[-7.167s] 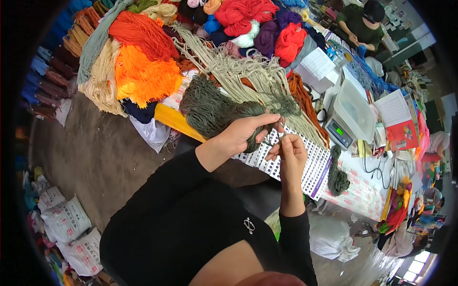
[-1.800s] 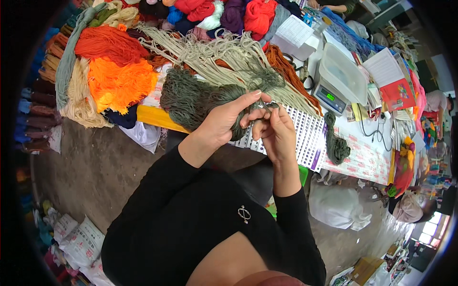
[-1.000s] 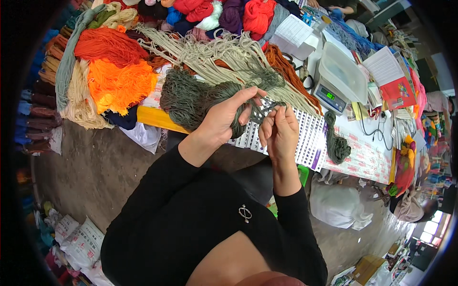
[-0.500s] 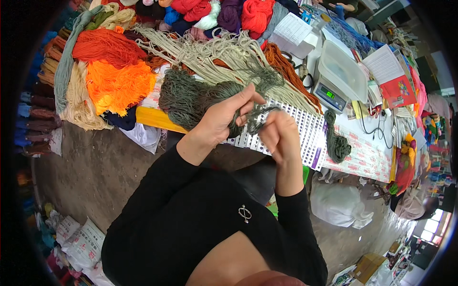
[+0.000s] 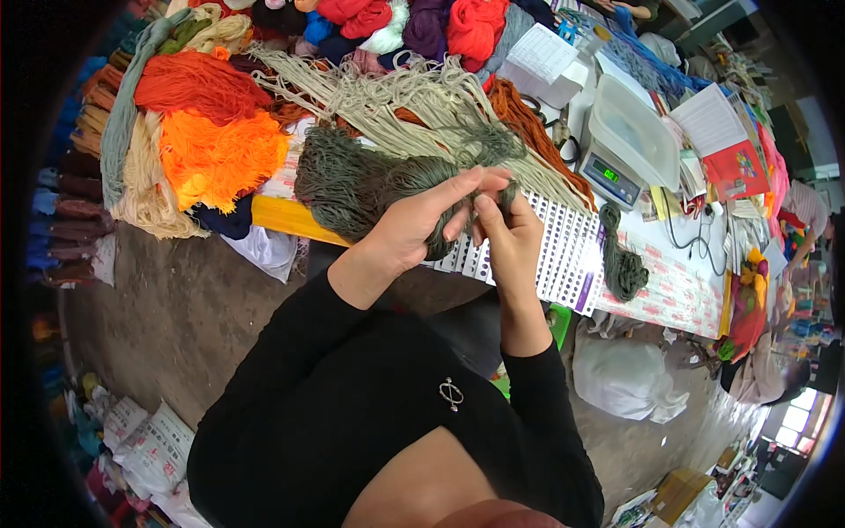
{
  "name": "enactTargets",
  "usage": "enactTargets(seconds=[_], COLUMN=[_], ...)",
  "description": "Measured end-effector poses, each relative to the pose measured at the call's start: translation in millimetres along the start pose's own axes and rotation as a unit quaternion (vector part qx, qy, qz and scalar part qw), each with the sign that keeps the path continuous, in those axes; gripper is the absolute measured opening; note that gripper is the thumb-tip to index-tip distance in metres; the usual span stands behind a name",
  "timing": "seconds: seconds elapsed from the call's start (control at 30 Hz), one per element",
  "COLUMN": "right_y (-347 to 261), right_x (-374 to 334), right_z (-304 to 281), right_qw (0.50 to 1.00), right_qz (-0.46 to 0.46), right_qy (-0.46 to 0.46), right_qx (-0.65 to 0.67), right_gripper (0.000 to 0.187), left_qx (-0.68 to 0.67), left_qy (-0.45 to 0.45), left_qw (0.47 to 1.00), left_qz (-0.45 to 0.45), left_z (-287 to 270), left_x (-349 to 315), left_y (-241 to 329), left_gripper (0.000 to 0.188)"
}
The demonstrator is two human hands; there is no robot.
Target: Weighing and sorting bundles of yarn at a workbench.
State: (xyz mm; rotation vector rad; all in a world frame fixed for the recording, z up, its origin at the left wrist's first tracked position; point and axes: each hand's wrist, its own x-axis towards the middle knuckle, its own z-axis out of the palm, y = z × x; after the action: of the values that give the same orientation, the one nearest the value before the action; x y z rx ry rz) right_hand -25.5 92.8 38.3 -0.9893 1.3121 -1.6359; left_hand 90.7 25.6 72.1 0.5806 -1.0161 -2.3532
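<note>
A thick hank of grey-green yarn [image 5: 341, 187] lies at the table's near edge. My left hand [image 5: 429, 213] is closed round the end of this yarn, thumb toward the right. Close against it, my right hand [image 5: 510, 231] pinches grey-green strands between thumb and fingers, and a small bunch shows above its fingertips. The exact path of the strands between the two hands is hidden. Beneath my hands is a white card with rows of dark holes [image 5: 563, 255]. To its right lies a small twisted grey-green skein [image 5: 623, 264].
Pale yarn [image 5: 387, 101] spreads behind my hands. Orange yarn [image 5: 211, 167] is piled at the left. A digital scale [image 5: 609, 180] bearing a clear plastic tub [image 5: 629, 128] stands at the right. Below the table edge sits a white sack [image 5: 629, 374]. Another person [image 5: 766, 374] is at the far right.
My right hand, blurred and slightly apart before, has come up against my left fingertips and now pinches the strands there. The left hand has stayed nearly in place.
</note>
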Motion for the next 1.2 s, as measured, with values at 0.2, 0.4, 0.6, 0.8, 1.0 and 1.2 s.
enactTargets(seconds=[0.2,0.4,0.6,0.8,1.0,1.2], right_y=[-3,-13,-10,-12,-17,-11], right_x=[-5,-9,-9,-8,-9,5], right_z=[-3,-5,-13,-10,-16,-30], right_qw=[0.998,0.982,0.966,0.962,0.945,0.930], right_qz=[-0.025,0.051,0.048,0.047,0.195,0.050], right_qy=[-0.013,-0.015,-0.030,-0.013,-0.174,0.033], right_qx=[0.064,0.179,0.253,0.270,0.196,0.363], right_gripper=[0.012,0.013,0.010,0.012,0.021,0.021], left_qx=[-0.039,-0.060,-0.064,-0.064,-0.058,-0.089], left_qy=[0.024,0.052,0.065,0.031,0.009,-0.015], left_qw=[0.999,0.997,0.996,0.997,0.998,0.996], left_qz=[-0.002,-0.018,-0.006,-0.017,-0.023,-0.025], left_z=[-6,-3,-6,-8,-10,-9], left_x=[3,3,4,3,6,5], left_y=[-2,0,0,1,-1,0], left_gripper=[0.031,0.031,0.030,0.029,0.034,0.050])
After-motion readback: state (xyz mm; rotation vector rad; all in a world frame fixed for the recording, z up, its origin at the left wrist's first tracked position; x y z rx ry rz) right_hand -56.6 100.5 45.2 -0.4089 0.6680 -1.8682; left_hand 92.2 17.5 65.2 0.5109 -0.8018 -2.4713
